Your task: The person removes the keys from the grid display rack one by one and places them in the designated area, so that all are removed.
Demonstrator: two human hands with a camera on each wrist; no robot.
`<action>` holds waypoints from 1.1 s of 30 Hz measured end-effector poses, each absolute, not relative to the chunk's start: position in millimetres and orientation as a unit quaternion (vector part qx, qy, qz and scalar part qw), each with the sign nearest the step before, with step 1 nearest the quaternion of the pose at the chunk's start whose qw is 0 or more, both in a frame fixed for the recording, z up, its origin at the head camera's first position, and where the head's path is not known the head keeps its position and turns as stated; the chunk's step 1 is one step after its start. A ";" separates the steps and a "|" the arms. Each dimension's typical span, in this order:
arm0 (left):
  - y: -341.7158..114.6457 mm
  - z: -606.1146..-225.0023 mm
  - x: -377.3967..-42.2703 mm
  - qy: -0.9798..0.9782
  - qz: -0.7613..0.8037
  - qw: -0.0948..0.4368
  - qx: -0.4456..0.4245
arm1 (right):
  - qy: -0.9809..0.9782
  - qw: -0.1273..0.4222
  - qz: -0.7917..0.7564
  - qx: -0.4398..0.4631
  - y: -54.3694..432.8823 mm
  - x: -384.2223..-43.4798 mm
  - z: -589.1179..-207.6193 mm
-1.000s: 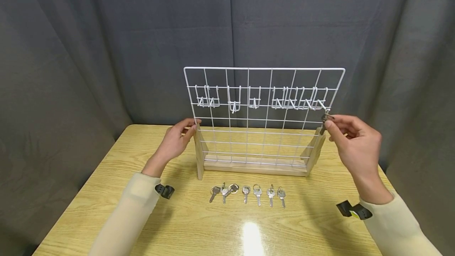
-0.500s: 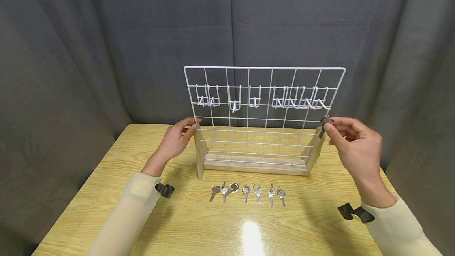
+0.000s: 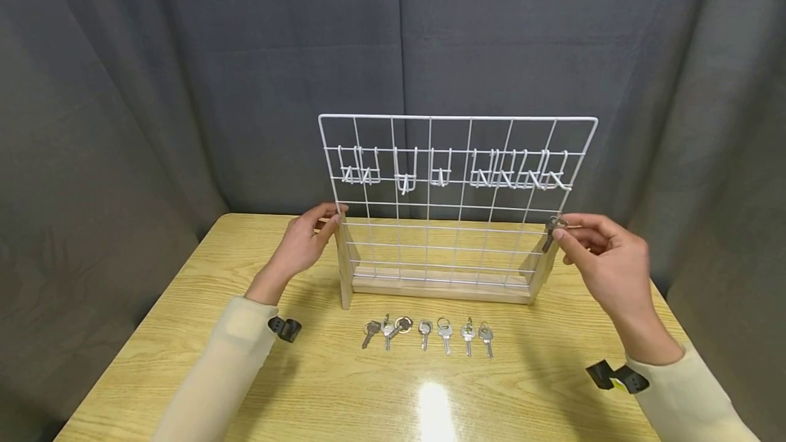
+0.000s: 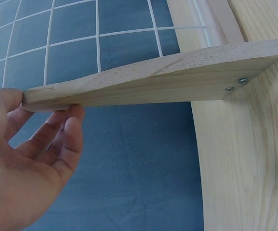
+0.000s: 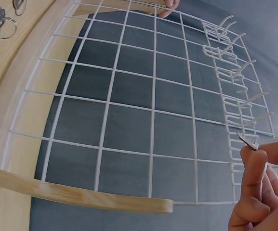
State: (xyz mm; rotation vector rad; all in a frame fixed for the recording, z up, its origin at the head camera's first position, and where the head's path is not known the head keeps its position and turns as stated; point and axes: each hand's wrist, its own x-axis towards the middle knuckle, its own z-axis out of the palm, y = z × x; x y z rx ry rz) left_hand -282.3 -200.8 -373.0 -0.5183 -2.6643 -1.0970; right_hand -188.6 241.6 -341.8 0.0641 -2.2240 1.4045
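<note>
A white wire grid rack (image 3: 445, 227) stands in a wooden frame, with several white hooks (image 3: 439, 176) along its upper part. My left hand (image 3: 302, 241) holds the top of the frame's left wooden upright (image 4: 148, 84), its thumb and fingers on either side in the left wrist view. Near the grid's right edge, below the rightmost hook, my right hand (image 3: 614, 261) pinches a key (image 3: 548, 237) with a ring between thumb and forefinger. The right wrist view shows just a thin sliver of that key (image 5: 247, 141). No keys hang on the hooks.
Several keys with rings, among them one key (image 3: 426, 335), lie in a row on the wooden table (image 3: 344, 387) before the rack. Two near the left end touch or overlap. A dark grey curtain (image 3: 276, 87) hangs behind and at both sides.
My right hand has lowered the key from just under the rightmost hook's tip and brought it slightly left. My left hand keeps its hold on the upright.
</note>
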 end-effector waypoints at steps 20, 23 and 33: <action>-201.7 -374.0 -283.5 -0.906 -0.372 0.098 -0.174 | -0.871 0.097 0.478 0.054 246.5 -195.6 -374.1; -202.0 -374.8 -283.7 -0.906 -0.373 0.097 -0.175 | -0.872 0.076 0.479 0.059 246.5 -196.6 -378.1; -201.8 -374.1 -283.9 -0.905 -0.375 0.100 -0.174 | -0.874 0.023 0.482 0.061 247.3 -198.8 -391.1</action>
